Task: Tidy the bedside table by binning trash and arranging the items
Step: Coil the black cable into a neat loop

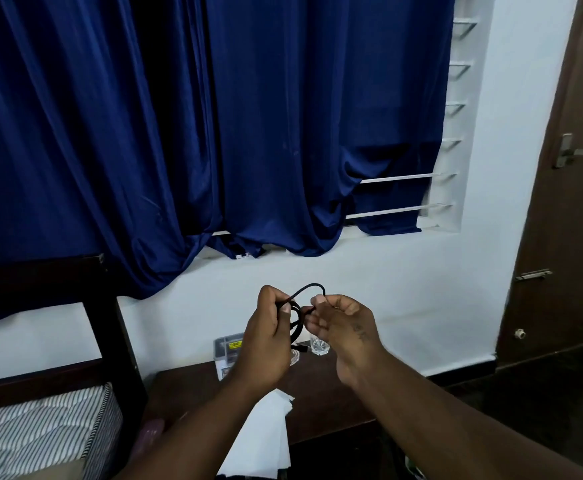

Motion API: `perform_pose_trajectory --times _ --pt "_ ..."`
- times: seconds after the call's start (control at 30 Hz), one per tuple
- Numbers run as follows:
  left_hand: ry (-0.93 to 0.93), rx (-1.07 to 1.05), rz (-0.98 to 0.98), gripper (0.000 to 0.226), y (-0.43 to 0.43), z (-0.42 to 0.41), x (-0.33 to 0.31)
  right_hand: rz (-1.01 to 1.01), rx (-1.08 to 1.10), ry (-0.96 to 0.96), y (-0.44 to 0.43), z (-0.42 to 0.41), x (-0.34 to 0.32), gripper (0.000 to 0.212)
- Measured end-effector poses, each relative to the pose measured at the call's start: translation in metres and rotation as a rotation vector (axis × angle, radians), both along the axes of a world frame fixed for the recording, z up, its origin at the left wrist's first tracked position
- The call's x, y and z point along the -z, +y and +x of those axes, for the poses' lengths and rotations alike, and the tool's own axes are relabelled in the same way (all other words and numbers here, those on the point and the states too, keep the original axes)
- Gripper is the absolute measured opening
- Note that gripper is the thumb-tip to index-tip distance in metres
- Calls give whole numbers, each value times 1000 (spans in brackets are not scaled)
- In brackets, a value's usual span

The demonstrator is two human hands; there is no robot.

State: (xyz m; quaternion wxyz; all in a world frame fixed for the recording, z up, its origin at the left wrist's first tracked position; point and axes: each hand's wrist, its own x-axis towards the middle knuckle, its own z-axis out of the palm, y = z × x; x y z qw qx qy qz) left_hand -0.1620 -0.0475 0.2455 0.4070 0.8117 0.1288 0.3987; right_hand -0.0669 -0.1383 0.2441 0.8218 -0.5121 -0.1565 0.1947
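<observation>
Both my hands are raised above the dark wooden bedside table [321, 403]. My left hand [269, 337] grips a coiled black cable [312, 286], its loops hanging down between my hands. My right hand [343, 327] pinches the cable's free end, which arches over from the coil. Below them on the table stand a clear box with a yellow label [228, 348] and a small drinking glass [318, 346] near the wall. White paper sheets [265, 441] lie on the table's front part, partly under my left forearm.
A bed with a striped mattress [37, 431] and a dark headboard [110, 327] stands left of the table. Blue curtains [213, 133] hang over the window behind. A brown door [567, 202] is at the right. A pinkish blurred object [149, 434] sits by the table's left edge.
</observation>
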Motion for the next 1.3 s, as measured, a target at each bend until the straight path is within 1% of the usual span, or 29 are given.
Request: perform_pose_trajectory --times 0.23,0.3,0.47,0.57,0.67,0.77,0.83,0.9,0.97,1.03,1.1,1.2,1.3 --pt "-14 23 6 15 2 -1 1 -45 52 -15 -3 4 -9 16" --pt "-12 33 -14 14 1 0 2 -57 39 19 -2 6 -10 15" --pt "-29 139 -145 21 -1 -1 1 -93 -122 169 -2 15 -10 17" --pt "-23 208 -164 18 -4 1 1 -160 -251 206 1 17 -10 23" --pt "-35 269 -174 17 -3 3 2 -232 -357 162 7 13 -7 30" --pt "-23 233 -144 21 4 1 5 -270 -274 44 3 11 -7 16" --pt "-18 200 -139 19 8 0 8 -288 -238 -40 -1 8 -7 13" --pt "-30 180 -116 18 10 0 8 -267 -253 -55 -4 1 -7 15" --pt "-50 163 -75 20 10 0 7 -202 -305 -12 -7 -10 -6 16" --pt "-79 148 -67 20 9 -1 6 -147 -375 10 -10 -22 -6 26" --pt "-94 137 -77 19 10 -1 7 -136 -426 -61 -11 -30 -6 35" --pt "-85 73 -109 20 13 0 9 -118 -377 -144 -13 -32 -4 24" --pt "-92 47 -199 22 12 0 7 -143 -382 -197 -16 -25 1 27"
